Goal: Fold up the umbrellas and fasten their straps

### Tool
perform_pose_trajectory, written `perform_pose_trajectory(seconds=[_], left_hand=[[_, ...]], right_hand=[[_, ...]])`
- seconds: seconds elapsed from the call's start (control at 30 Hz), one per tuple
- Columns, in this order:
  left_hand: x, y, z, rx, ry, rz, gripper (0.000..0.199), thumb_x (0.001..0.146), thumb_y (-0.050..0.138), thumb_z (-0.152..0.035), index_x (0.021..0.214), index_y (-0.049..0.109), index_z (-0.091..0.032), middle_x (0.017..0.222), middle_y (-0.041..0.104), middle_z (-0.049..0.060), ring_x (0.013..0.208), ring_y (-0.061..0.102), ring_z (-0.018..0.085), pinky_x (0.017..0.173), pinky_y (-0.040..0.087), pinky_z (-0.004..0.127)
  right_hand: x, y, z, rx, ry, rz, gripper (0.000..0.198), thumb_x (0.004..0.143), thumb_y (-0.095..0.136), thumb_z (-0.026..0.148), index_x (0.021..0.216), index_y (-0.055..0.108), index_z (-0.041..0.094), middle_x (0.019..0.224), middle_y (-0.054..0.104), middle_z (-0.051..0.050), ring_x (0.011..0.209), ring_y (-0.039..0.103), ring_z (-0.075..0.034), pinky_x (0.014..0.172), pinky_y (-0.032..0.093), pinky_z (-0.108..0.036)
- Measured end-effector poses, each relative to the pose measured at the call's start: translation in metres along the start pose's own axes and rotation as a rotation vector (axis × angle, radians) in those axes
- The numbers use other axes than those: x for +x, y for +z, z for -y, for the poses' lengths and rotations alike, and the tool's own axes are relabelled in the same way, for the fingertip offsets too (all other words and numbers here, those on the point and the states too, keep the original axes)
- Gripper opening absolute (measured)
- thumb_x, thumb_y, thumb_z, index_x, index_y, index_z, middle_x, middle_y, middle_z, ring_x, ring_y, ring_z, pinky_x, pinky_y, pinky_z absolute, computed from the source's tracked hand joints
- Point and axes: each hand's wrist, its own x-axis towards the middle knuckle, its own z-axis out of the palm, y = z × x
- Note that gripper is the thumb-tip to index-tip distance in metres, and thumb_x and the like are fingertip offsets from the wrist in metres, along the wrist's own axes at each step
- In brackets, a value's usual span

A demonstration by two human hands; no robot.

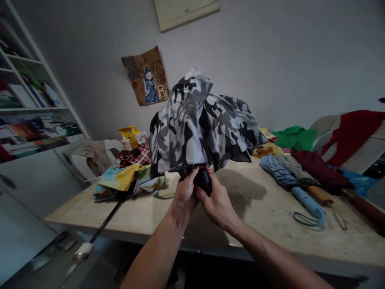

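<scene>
A grey, black and white camouflage umbrella (188, 124) stands upright in front of me, its canopy loose and partly collapsed in folds. Its black handle (203, 181) points down toward me. My right hand (217, 196) is closed round the handle from the right. On the left side, my left hand (186, 190) grips the same umbrella just under the canopy's lower edge, with its fingers largely hidden behind the handle. The shaft is covered by the cloth.
On the table (255, 212), a blue folded umbrella (279, 172), a beige one (296, 170) and a dark red one (319, 168) lie at right. A colourful loose umbrella (120, 182) lies left, its shaft jutting past the edge. Chairs and shelves (39, 108) stand around.
</scene>
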Motion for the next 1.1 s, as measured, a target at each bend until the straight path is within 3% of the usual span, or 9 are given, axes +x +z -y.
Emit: perform_pose_trajectory(seconds=[0.13, 0.27, 0.5, 0.63, 0.8, 0.97, 1.1], left_hand=[[-0.001, -0.002, -0.003, 0.004, -0.031, 0.096, 0.024, 0.067, 0.08, -0.028, 0.085, 0.073, -0.013, 0.081, 0.073, 0.005, 0.081, 0.069, 0.019, 0.088, 0.052, 0.033], [-0.003, 0.0, -0.004, 0.038, -0.021, 0.211, 0.029, 0.064, 0.081, -0.031, 0.083, 0.072, -0.011, 0.081, 0.073, 0.008, 0.097, 0.068, 0.025, 0.093, 0.051, 0.035], [-0.006, 0.006, -0.009, 0.033, 0.088, 0.126, 0.028, 0.057, 0.082, -0.031, 0.075, 0.07, -0.014, 0.07, 0.071, 0.004, 0.09, 0.069, 0.024, 0.091, 0.051, 0.035], [0.001, 0.008, -0.014, -0.016, 0.126, 0.117, 0.021, 0.064, 0.078, -0.03, 0.076, 0.069, -0.015, 0.073, 0.071, 0.001, 0.074, 0.068, 0.016, 0.088, 0.051, 0.032], [0.0, 0.01, -0.015, 0.029, 0.164, 0.168, 0.019, 0.067, 0.077, -0.03, 0.077, 0.07, -0.015, 0.073, 0.071, 0.001, 0.074, 0.069, 0.016, 0.087, 0.051, 0.032], [-0.006, 0.014, -0.018, 0.108, 0.145, 0.305, 0.023, 0.071, 0.077, -0.034, 0.083, 0.073, -0.015, 0.078, 0.072, 0.004, 0.096, 0.069, 0.024, 0.095, 0.049, 0.036], [-0.01, 0.015, -0.019, 0.108, 0.127, 0.358, 0.031, 0.067, 0.082, -0.035, 0.089, 0.073, -0.016, 0.1, 0.074, 0.008, 0.118, 0.06, 0.028, 0.102, 0.045, 0.037]], right_hand=[[0.003, -0.005, 0.003, 0.246, 0.016, 0.046, 0.041, 0.084, 0.054, 0.035, 0.117, 0.057, 0.011, 0.114, 0.067, -0.012, 0.106, 0.063, -0.025, 0.094, 0.05, -0.037], [0.003, -0.003, 0.0, 0.249, -0.01, -0.002, 0.047, 0.082, 0.053, 0.032, 0.123, 0.052, 0.009, 0.122, 0.063, -0.015, 0.113, 0.06, -0.025, 0.1, 0.047, -0.04], [0.001, 0.007, -0.001, 0.151, -0.032, -0.004, 0.052, 0.084, 0.051, 0.031, 0.132, 0.042, 0.012, 0.11, 0.067, -0.012, 0.094, 0.065, -0.022, 0.083, 0.053, -0.034], [0.002, 0.011, 0.005, 0.144, -0.027, -0.033, 0.039, 0.083, 0.052, 0.029, 0.119, 0.048, 0.015, 0.101, 0.068, -0.01, 0.084, 0.065, -0.021, 0.076, 0.054, -0.034], [-0.001, 0.011, 0.01, 0.155, -0.056, -0.068, 0.044, 0.085, 0.051, 0.034, 0.124, 0.047, 0.013, 0.106, 0.066, -0.013, 0.091, 0.064, -0.023, 0.081, 0.054, -0.037], [0.003, 0.003, 0.013, 0.173, -0.095, -0.099, 0.042, 0.085, 0.052, 0.035, 0.121, 0.048, 0.014, 0.105, 0.064, -0.011, 0.09, 0.063, -0.02, 0.079, 0.053, -0.033], [0.023, -0.011, 0.021, 0.138, -0.118, -0.154, 0.028, 0.084, 0.054, 0.037, 0.102, 0.052, 0.016, 0.085, 0.062, -0.004, 0.073, 0.057, -0.016, 0.066, 0.05, -0.028]])
